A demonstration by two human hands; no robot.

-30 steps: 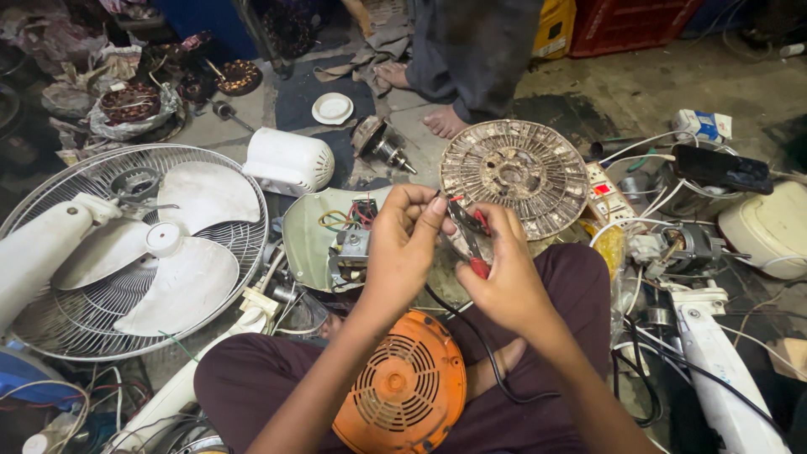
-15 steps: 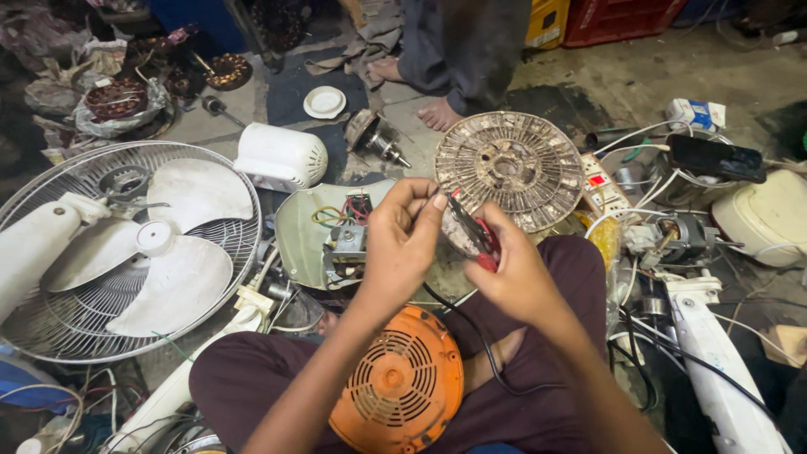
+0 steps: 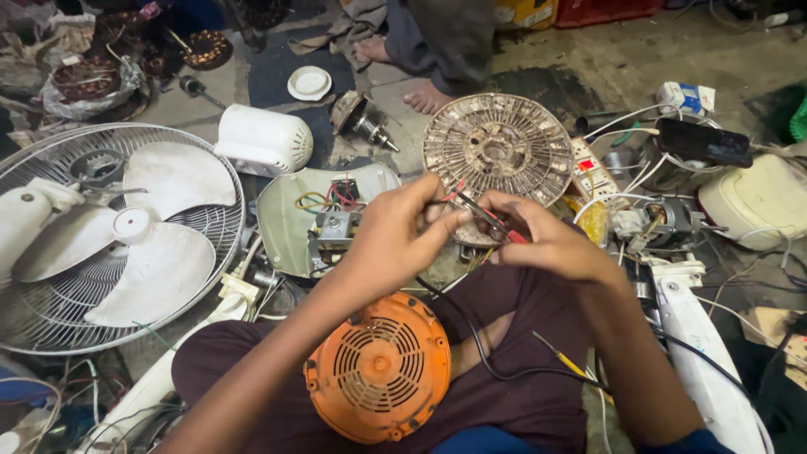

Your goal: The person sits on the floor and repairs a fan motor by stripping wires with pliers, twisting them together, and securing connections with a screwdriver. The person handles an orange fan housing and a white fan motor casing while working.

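Here two hands work: left hand [image 3: 391,240] pinches one red wire [image 3: 454,192], right hand [image 3: 546,240] grips one red-handled tool [image 3: 496,223].

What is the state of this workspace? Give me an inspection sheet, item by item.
Surface: bare concrete floor, dirty and crowded with parts.
Job's things: red-handled tool and thin red wire held between both hands; orange vented motor housing on the lap.
Clutter: white fan with grille, white motor cover, open base plate with wiring, round slotted disc, small motor.
Grippers: left hand pinches the wire; right hand grips the tool.
Cables: black cable across the lap; white cords at right.
Surroundings: another person's bare foot ahead.
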